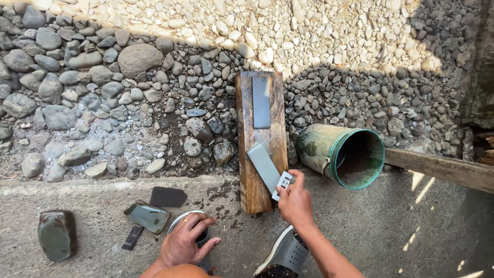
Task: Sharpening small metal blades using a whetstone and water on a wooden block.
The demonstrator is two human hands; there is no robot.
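My right hand (295,200) grips the pale handle of a broad flat blade (263,163), which lies slanted on the near half of a wooden plank (275,136). A dark rectangular sharpening stone (261,101) is set into the plank's far half. My left hand (184,241) rests fingers down on top of a round container with a white rim (201,238) that stands on the concrete by my knee.
A green bucket (339,155) lies on its side right of the plank, next to a wooden beam (442,169). Flat stones (148,215) and a dark slab (168,196) lie at left, plus a rounded rock (56,235). Pebbles cover the ground beyond.
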